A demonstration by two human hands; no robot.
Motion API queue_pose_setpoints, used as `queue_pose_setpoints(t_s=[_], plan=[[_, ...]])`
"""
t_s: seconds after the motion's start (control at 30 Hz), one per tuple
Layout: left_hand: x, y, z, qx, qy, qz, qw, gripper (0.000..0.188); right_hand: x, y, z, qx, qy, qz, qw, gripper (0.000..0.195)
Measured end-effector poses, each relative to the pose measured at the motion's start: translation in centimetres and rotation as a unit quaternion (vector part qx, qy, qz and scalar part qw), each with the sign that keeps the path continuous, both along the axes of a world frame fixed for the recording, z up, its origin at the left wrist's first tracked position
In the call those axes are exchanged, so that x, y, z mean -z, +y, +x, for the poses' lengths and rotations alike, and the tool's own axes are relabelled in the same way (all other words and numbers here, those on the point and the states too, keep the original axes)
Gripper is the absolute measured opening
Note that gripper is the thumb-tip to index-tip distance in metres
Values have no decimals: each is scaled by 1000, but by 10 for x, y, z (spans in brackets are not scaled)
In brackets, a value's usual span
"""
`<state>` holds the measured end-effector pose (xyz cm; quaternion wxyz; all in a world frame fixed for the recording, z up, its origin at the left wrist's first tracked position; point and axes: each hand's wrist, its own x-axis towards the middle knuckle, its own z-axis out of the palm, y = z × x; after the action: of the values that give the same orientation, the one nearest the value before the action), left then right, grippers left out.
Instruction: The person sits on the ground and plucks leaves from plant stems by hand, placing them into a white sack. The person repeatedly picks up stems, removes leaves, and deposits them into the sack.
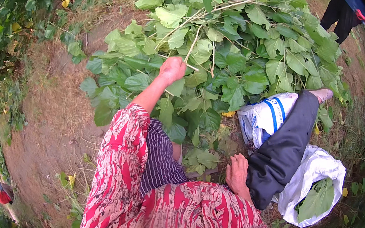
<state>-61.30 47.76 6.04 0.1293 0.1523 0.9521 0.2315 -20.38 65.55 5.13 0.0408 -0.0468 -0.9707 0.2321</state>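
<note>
My left hand (pixel 173 68) is closed around a thin cut branch (pixel 192 67), whose pale end sticks out to the right of my fist. It reaches over the near side of a large heap of leafy branches (pixel 224 57) with broad, toothed green leaves; several bare stems lie across its top. My right hand (pixel 237 173) rests beside my dark-trousered leg (pixel 279 165), fingers bent and palm hidden. Close to that hand, a few loose leaves (pixel 206 158) lie on the ground between my legs.
A white woven sack (pixel 311 186) holding leaves stands open beyond my leg. Another white-and-blue sack (pixel 261 115) is on the leg's inner side. A person in dark trousers (pixel 340 17) stands at upper right. Leafy bushes (pixel 2 38) line the left. A red object (pixel 4 197) is far off.
</note>
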Motion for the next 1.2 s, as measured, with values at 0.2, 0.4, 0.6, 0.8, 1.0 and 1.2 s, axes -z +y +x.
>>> queue_pose_setpoints(t_s=[0.2,0.4,0.6,0.8,1.0,1.2], plan=[[-36,-32,164,35,-2,174,984,19,9,4,9,-18,40,-26,999,36],[-89,-102,292,45,-15,180,983,10,-2,2,14,-11,63,-50,997,34],[-104,-149,363,54,-18,171,984,7,-20,9,-24,9,105,-121,987,34],[-111,-166,403,60,-99,208,971,3,-14,34,-113,47,84,-196,976,55],[-84,-169,409,85,-195,203,956,17,-10,7,-129,-41,102,-599,794,15],[-86,-97,369,93,-105,164,976,28,-23,-34,-115,-53,57,-423,903,13]])
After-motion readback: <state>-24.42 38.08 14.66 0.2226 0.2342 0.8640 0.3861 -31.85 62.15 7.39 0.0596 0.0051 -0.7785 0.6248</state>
